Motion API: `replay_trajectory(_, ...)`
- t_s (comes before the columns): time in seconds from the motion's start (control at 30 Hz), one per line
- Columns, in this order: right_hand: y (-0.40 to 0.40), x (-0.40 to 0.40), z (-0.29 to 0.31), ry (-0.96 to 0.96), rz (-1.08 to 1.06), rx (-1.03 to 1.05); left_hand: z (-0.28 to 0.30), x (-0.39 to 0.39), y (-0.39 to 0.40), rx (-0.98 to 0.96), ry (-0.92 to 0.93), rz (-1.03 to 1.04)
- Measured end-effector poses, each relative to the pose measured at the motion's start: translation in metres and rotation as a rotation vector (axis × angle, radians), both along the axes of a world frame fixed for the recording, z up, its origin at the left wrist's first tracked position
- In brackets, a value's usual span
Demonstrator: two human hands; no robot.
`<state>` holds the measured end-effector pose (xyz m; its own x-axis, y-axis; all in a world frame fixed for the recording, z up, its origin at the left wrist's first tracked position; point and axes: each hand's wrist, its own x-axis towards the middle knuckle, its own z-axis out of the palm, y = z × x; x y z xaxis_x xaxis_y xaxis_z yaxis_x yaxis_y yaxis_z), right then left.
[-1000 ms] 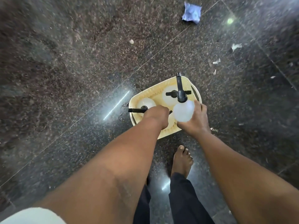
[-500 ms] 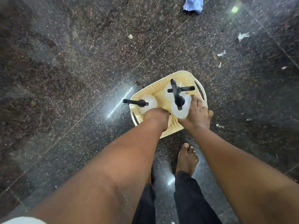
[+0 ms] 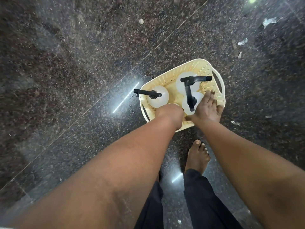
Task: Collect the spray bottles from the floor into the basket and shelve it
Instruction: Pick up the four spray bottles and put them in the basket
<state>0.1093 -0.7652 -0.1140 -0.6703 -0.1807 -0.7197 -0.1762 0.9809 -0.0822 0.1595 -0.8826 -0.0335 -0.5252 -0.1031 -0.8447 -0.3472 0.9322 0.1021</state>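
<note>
Dark speckled granite floor (image 3: 82, 63), paper scraps (image 3: 269, 21) far right. Left hand (image 3: 170, 113) curls knuckles-up over the basket (image 3: 189, 64) near rim, grip hidden; right hand (image 3: 207, 108) lies flat, fingers straight, against the nearest spray bottle (image 3: 187, 104). Basket pale yellow, slotted, on the floor ahead of a bare foot (image 3: 197, 156), three white black-triggered bottles upright inside.

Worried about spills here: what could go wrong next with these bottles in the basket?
Drops lie on the floor beside the basket, near the bare foot: a slip is possible. The left bottle pokes its nozzle past the rim and may snag. The right hand is open beside the near bottle, which might tip.
</note>
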Motion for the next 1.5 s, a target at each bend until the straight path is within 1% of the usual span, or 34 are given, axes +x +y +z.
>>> replay_trajectory(0.1, 0.006, -0.007, 0.02, 0.002, -0.073, -0.13, 0.002, 0.005, 0.001, -0.009, 0.024, 0.019)
replay_trajectory(0.17, 0.016, -0.01, 0.038, 0.037, -0.043, -0.243, 0.005, 0.009, 0.002, -0.021, 0.02, 0.002)
replay_trajectory(0.23, 0.025, -0.01, 0.056, 0.073, 0.039, -0.31, 0.008, 0.011, 0.001, -0.028, 0.007, -0.035)
replay_trajectory(0.33, 0.024, -0.01, 0.068, 0.084, 0.305, -0.331, 0.01, 0.012, 0.0, -0.037, -0.002, -0.053)
replay_trajectory(0.4, 0.017, -0.007, 0.069, -0.02, 0.462, -0.323, 0.01, 0.013, -0.001, -0.043, -0.004, -0.063)
replay_trajectory(0.47, 0.009, -0.002, 0.067, -0.174, 0.47, -0.293, 0.01, 0.013, -0.001, -0.045, -0.01, -0.071)
replay_trajectory(0.53, 0.001, 0.002, 0.068, -0.22, 0.373, -0.297, 0.009, 0.013, 0.001, -0.043, -0.022, -0.078)
replay_trajectory(0.6, -0.006, 0.005, 0.067, -0.185, 0.286, -0.299, 0.01, 0.014, 0.002, -0.042, -0.038, -0.082)
replay_trajectory(0.67, -0.009, 0.003, 0.068, -0.143, 0.142, -0.29, 0.012, 0.016, 0.003, -0.047, -0.034, -0.093)
replay_trajectory(0.87, -0.003, -0.016, 0.083, -0.047, -0.659, -0.269, 0.015, 0.018, 0.002, -0.067, 0.016, -0.112)
replay_trajectory(0.93, -0.005, -0.019, 0.081, -0.039, -0.921, -0.322, 0.014, 0.018, 0.003, -0.068, 0.024, -0.105)
replay_trajectory(0.97, -0.007, -0.019, 0.081, -0.043, -0.998, -0.349, 0.014, 0.018, 0.003, -0.068, 0.027, -0.104)
replay_trajectory(1.0, -0.009, -0.019, 0.082, -0.069, -1.007, -0.337, 0.013, 0.019, 0.004, -0.068, 0.029, -0.104)
replay_trajectory(1.03, -0.013, -0.018, 0.084, -0.084, -0.936, -0.286, 0.012, 0.021, 0.004, -0.066, 0.034, -0.101)
replay_trajectory(1.07, -0.017, -0.015, 0.093, -0.099, -0.833, -0.19, 0.01, 0.022, 0.004, -0.062, 0.041, -0.093)
replay_trajectory(1.1, -0.015, -0.012, 0.094, -0.072, -0.516, -0.041, 0.009, 0.023, 0.002, -0.053, 0.054, -0.081)
replay_trajectory(1.13, -0.016, -0.013, 0.097, -0.05, -0.386, 0.056, 0.009, 0.024, 0.001, -0.041, 0.07, -0.072)
replay_trajectory(1.2, -0.017, -0.015, 0.095, -0.082, -0.322, 0.061, 0.008, 0.023, -0.003, -0.004, 0.088, -0.069)
replay_trajectory(1.23, -0.021, -0.016, 0.094, -0.069, -0.338, 0.09, 0.008, 0.023, -0.005, 0.014, 0.092, -0.062)
replay_trajectory(1.27, -0.024, -0.016, 0.091, -0.073, -0.389, 0.063, 0.007, 0.023, -0.008, 0.028, 0.107, -0.044)
replay_trajectory(1.3, -0.024, -0.014, 0.086, -0.085, -0.567, -0.079, 0.007, 0.023, -0.012, 0.035, 0.145, -0.018)
replay_trajectory(1.33, -0.028, -0.016, 0.085, -0.161, -0.939, -0.248, 0.007, 0.022, -0.017, 0.031, 0.203, 0.01)
replay_trajectory(1.37, -0.03, -0.019, 0.081, -0.211, -1.226, -0.403, 0.007, 0.022, -0.024, 0.021, 0.273, 0.031)
replay_trajectory(1.4, -0.031, -0.017, 0.082, -0.234, -1.333, -0.477, 0.007, 0.022, -0.031, 0.006, 0.348, 0.045)
replay_trajectory(1.43, -0.032, -0.017, 0.083, -0.209, -1.287, -0.467, 0.006, 0.022, -0.039, -0.016, 0.428, 0.057)
replay_trajectory(1.47, -0.03, -0.02, 0.087, -0.15, -1.22, -0.379, 0.005, 0.022, -0.048, -0.051, 0.49, 0.07)
replay_trajectory(1.5, -0.028, -0.023, 0.089, -0.072, -1.09, -0.304, 0.003, 0.022, -0.057, -0.099, 0.522, 0.085)
